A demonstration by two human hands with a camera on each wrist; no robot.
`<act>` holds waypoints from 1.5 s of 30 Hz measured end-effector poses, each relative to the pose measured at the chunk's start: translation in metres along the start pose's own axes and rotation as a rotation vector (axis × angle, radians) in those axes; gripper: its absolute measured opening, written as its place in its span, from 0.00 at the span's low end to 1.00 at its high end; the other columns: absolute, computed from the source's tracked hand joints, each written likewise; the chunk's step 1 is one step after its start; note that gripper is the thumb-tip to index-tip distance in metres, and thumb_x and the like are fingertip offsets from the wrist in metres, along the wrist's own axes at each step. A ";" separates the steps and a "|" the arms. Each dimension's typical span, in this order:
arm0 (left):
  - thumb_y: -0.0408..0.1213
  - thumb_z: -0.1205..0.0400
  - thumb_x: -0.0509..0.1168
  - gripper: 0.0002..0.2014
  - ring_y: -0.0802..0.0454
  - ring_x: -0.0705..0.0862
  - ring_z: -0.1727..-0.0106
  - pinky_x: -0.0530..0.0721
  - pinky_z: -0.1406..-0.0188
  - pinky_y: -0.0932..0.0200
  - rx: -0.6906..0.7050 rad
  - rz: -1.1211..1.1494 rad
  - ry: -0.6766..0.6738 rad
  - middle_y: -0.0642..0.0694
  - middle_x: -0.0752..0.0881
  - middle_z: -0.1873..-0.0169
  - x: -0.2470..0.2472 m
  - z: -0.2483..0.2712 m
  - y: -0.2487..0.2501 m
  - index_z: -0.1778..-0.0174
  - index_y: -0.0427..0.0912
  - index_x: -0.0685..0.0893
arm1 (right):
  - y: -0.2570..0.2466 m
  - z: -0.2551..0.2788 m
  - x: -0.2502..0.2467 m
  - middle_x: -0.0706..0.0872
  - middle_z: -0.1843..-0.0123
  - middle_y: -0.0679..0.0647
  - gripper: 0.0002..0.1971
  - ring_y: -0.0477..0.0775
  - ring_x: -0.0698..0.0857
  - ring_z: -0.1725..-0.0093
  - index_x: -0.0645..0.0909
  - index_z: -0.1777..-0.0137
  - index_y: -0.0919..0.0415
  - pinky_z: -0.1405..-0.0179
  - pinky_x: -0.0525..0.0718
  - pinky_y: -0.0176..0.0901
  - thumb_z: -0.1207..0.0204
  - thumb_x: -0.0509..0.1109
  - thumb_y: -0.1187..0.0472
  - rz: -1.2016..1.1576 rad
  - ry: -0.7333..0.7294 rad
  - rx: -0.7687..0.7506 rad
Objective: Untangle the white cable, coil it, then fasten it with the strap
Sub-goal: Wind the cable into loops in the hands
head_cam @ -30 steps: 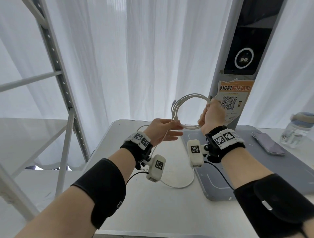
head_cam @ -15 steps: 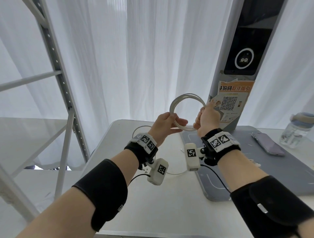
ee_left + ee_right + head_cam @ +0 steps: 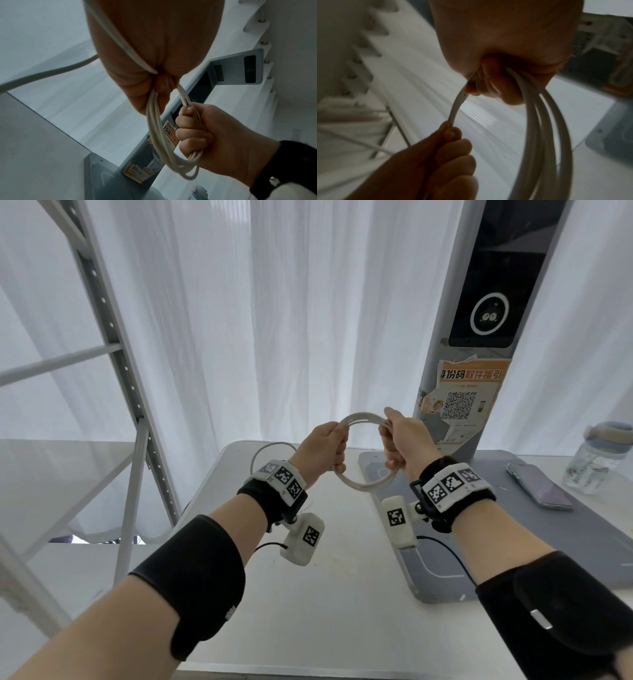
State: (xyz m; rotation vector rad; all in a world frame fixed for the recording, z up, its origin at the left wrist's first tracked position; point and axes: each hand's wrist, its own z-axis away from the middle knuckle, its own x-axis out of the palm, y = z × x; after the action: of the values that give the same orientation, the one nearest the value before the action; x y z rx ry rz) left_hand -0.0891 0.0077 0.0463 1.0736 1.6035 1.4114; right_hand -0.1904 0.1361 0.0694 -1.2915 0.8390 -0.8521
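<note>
The white cable (image 3: 363,484) is wound into a small round coil of several turns, held up above the white table (image 3: 308,594). My left hand (image 3: 325,445) grips the coil's left side in a fist, and my right hand (image 3: 402,440) grips its right side. In the left wrist view the coil (image 3: 154,128) runs from my left hand (image 3: 149,75) down into my right hand (image 3: 197,129). A loose length of cable (image 3: 270,448) trails behind my left wrist. The right wrist view shows the strands (image 3: 537,121) leaving my right hand (image 3: 496,75). No strap is in view.
A grey mat (image 3: 548,542) covers the table's right part, with a phone (image 3: 539,486) and a clear bottle (image 3: 596,458) on it. A grey kiosk post (image 3: 479,354) stands behind. A metal rack (image 3: 113,354) rises at left.
Both hands have closed into fists on opposite sides of the coil and drawn nearer each other. The slack loop on the table has been taken up.
</note>
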 end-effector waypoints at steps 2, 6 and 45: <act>0.41 0.08 0.54 0.17 0.56 0.64 0.79 0.75 0.76 0.59 -0.039 -0.082 -0.021 0.51 0.65 0.75 -0.001 0.000 0.000 0.64 0.43 0.69 | 0.000 0.001 0.002 0.69 0.79 0.49 0.23 0.51 0.62 0.83 0.74 0.68 0.56 0.77 0.67 0.38 0.13 0.58 0.44 0.127 -0.017 0.001; 0.42 0.08 0.55 0.19 0.53 0.64 0.77 0.69 0.76 0.58 -0.051 -0.289 -0.076 0.49 0.66 0.75 0.000 -0.002 -0.004 0.66 0.42 0.69 | 0.007 0.002 0.008 0.71 0.78 0.50 0.23 0.51 0.65 0.83 0.78 0.61 0.60 0.78 0.66 0.38 0.12 0.58 0.43 0.284 -0.057 -0.036; 0.44 0.08 0.55 0.16 0.59 0.56 0.80 0.57 0.85 0.66 -0.292 0.246 0.011 0.54 0.61 0.77 -0.019 -0.038 -0.153 0.62 0.45 0.71 | 0.158 -0.065 0.025 0.57 0.78 0.48 0.27 0.48 0.53 0.81 0.60 0.72 0.52 0.84 0.53 0.35 0.09 0.56 0.46 -0.363 -0.113 0.276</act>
State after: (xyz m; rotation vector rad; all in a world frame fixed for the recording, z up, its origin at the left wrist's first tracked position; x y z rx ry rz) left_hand -0.1346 -0.0318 -0.1003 1.1146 1.2537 1.7537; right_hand -0.2275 0.0978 -0.0949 -1.2487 0.3842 -1.1268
